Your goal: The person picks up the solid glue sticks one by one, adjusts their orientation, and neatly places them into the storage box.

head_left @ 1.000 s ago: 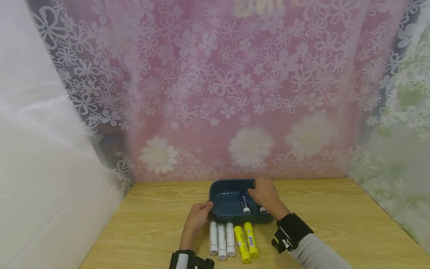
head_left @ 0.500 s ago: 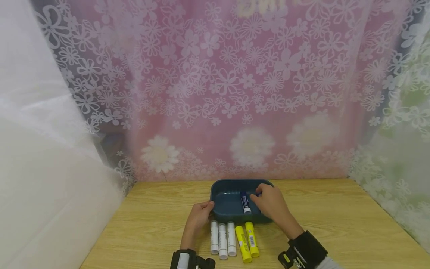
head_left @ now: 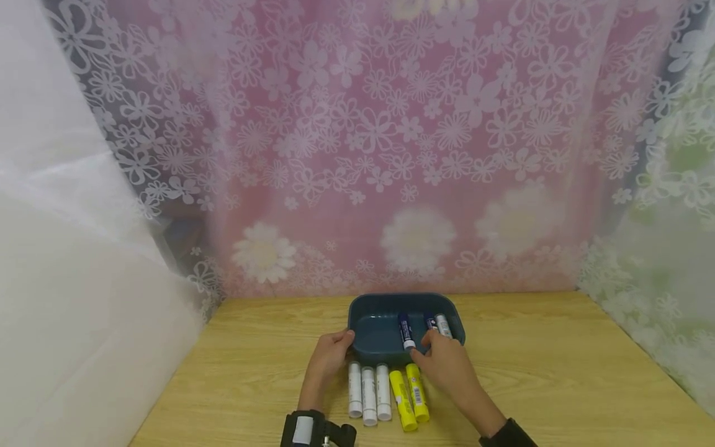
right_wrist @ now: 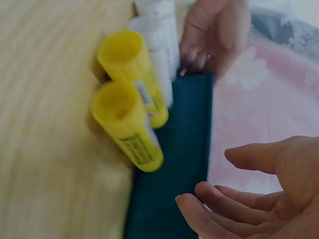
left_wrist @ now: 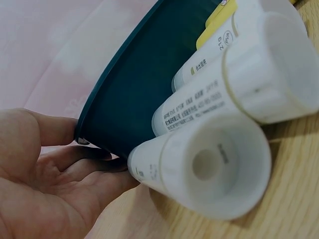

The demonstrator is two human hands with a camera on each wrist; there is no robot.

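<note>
My left hand (head_left: 326, 360) pinches the left rim of a dark teal tray (head_left: 365, 340), thumb on the rim and fingers curled under it in the left wrist view. Inside the tray lie two dark blue glue sticks (head_left: 406, 332) and a white glue stick (head_left: 443, 325), towards its right half. My right hand (head_left: 451, 367) is over the tray's front right edge, thumb and fingers apart with nothing between them in the right wrist view. It partly hides the sticks at the right.
On the wooden table (head_left: 251, 372), three white glue sticks (head_left: 368, 397) and two yellow glue sticks (head_left: 403, 400) lie side by side against the tray's front. A pink flowered curtain (head_left: 335, 155) hangs behind, with a white sheet (head_left: 84, 279) at the left.
My right hand has drawn back from the tray's right part towards its front edge, uncovering a blue and a white glue stick there. My left hand stays at the tray's rim.
</note>
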